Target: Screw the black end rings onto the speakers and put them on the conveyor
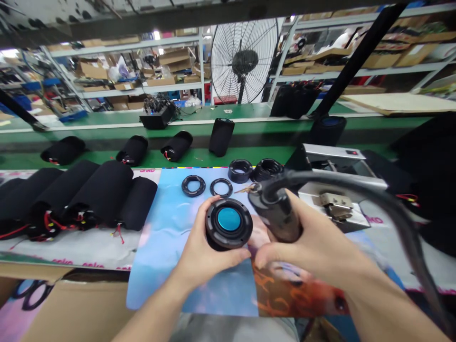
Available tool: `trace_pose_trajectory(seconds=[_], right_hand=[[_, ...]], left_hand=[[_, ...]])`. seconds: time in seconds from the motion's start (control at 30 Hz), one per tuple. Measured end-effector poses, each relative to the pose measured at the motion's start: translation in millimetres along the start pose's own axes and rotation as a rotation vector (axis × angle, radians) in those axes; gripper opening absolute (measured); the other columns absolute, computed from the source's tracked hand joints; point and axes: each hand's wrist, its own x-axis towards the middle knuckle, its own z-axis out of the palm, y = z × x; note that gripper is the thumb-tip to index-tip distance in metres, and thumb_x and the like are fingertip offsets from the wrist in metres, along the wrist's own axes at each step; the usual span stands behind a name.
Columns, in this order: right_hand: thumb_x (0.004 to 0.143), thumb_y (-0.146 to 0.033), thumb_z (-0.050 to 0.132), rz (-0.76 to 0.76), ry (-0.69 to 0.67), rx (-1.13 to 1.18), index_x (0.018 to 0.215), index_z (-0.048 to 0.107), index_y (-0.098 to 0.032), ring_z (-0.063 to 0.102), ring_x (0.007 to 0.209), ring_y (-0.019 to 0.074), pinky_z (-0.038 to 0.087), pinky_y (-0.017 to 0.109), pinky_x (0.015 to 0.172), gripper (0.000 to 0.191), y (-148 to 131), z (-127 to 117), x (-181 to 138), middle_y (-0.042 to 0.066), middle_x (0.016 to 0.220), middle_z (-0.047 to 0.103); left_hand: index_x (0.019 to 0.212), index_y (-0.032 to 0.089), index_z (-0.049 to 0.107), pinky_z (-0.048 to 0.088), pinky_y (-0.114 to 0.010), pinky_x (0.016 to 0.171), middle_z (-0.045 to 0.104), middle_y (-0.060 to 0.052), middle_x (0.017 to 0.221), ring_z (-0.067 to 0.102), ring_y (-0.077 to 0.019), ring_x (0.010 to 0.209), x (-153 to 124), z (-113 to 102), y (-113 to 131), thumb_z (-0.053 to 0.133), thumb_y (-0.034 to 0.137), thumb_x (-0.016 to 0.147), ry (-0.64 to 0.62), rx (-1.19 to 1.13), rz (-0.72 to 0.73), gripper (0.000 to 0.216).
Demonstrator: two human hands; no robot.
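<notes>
From my remote post I judge this a fastening step, my left hand [204, 254] clasping the speaker [229, 221] over the mat [162, 270], my right hand [311, 237] wrapped round the driver [280, 213] at its three o'clock, the next move calling for squaring the bit [244, 189] to the rim [231, 242].

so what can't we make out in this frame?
All in the head view:
- Lower body of the blue-centred round unit: hidden by its own rim and the left hand.
- Lower end of the corded handheld tool: hidden by the right hand.
- Brass-coloured piece by the tool's top: blurred.
- Leftmost black fabric-covered cylinder: cut off by left edge.
</notes>
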Motion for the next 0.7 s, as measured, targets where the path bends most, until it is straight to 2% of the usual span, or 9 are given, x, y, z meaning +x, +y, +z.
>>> trace_pose_trajectory(seconds=[0.1,0.17,0.23,0.3,0.37,0.43,0.5,0.63,0.7], right_hand=[[0.054,-0.044,0.107,-0.113,0.091,-0.067,0.119,0.072,-0.028,0.069,0.119,0.0297,0.063,0.037,0.093,0.076,7.2,17.1,-1.3,0.005,0.130,0.070],[0.056,-0.040,0.106,-0.147,0.114,-0.141,0.121,0.072,-0.029,0.068,0.120,0.0285,0.061,0.040,0.102,0.074,10.3,22.6,-1.4,0.003,0.133,0.069],[0.064,-0.035,0.100,-0.137,0.111,-0.181,0.122,0.070,-0.030,0.071,0.110,0.0252,0.062,0.038,0.096,0.065,10.4,21.4,-1.6,0.002,0.125,0.072],[0.069,-0.037,0.095,-0.095,0.104,-0.174,0.115,0.068,-0.028,0.072,0.094,0.0232,0.062,0.035,0.080,0.054,8.1,13.6,-1.7,0.002,0.108,0.075],[0.066,-0.047,0.096,-0.045,0.090,-0.125,0.109,0.065,-0.026,0.069,0.077,0.0220,0.060,0.033,0.064,0.056,5.0,2.5,-0.8,0.002,0.092,0.074],[0.062,-0.055,0.097,-0.012,0.064,-0.103,0.110,0.063,-0.027,0.066,0.066,0.0205,0.057,0.032,0.055,0.066,2.4,-6.6,1.8,0.000,0.082,0.072],[0.063,-0.055,0.096,0.002,0.005,-0.109,0.115,0.063,-0.027,0.064,0.063,0.0196,0.055,0.030,0.053,0.068,0.1,-10.1,5.6,-0.001,0.078,0.070],[0.071,-0.042,0.088,0.020,-0.096,-0.154,0.117,0.065,-0.026,0.058,0.060,0.0158,0.047,0.025,0.051,0.054,-3.7,-4.7,13.6,-0.003,0.073,0.065],[0.072,-0.041,0.086,0.035,-0.113,-0.185,0.116,0.065,-0.025,0.056,0.061,0.0151,0.045,0.025,0.052,0.052,-3.5,-3.0,15.8,-0.003,0.072,0.064]], left_hand=[[0.150,0.033,0.049,0.057,-0.055,0.118,0.072,-0.008,0.144,0.071,-0.0382,0.134,-1.8,2.5,-3.6,0.102,0.029,0.062,-0.002,-0.012,-0.010,0.103],[0.150,0.033,0.050,0.055,-0.056,0.121,0.070,-0.009,0.148,0.070,-0.0387,0.137,-3.7,5.6,-7.2,0.102,0.030,0.063,0.014,-0.013,0.014,0.102],[0.148,0.033,0.052,0.053,-0.056,0.123,0.069,-0.010,0.151,0.067,-0.0389,0.140,-5.4,8.3,-9.4,0.103,0.030,0.063,0.029,-0.007,0.049,0.099],[0.145,0.031,0.055,0.054,-0.055,0.123,0.069,-0.009,0.151,0.066,-0.0391,0.142,-6.2,8.9,-9.0,0.103,0.031,0.064,0.021,-0.012,0.069,0.094],[0.145,0.030,0.056,0.055,-0.054,0.121,0.069,-0.009,0.150,0.065,-0.0388,0.143,-6.2,7.1,-7.2,0.103,0.033,0.065,0.001,-0.029,0.063,0.093],[0.147,0.030,0.055,0.053,-0.053,0.122,0.068,-0.010,0.152,0.063,-0.0386,0.145,-5.6,3.5,-6.2,0.104,0.034,0.066,-0.011,-0.034,0.052,0.095],[0.148,0.031,0.055,0.050,-0.053,0.126,0.065,-0.009,0.157,0.059,-0.0388,0.150,-4.8,-0.3,-6.9,0.106,0.035,0.064,-0.008,-0.026,0.041,0.099],[0.148,0.033,0.056,0.048,-0.054,0.127,0.065,-0.009,0.157,0.057,-0.0404,0.151,-2.9,-5.8,-10.1,0.108,0.041,0.059,-0.023,-0.036,0.016,0.103],[0.148,0.033,0.057,0.048,-0.054,0.127,0.066,-0.009,0.156,0.057,-0.0412,0.152,-1.6,-7.1,-10.4,0.109,0.043,0.056,-0.033,-0.043,0.020,0.106]])
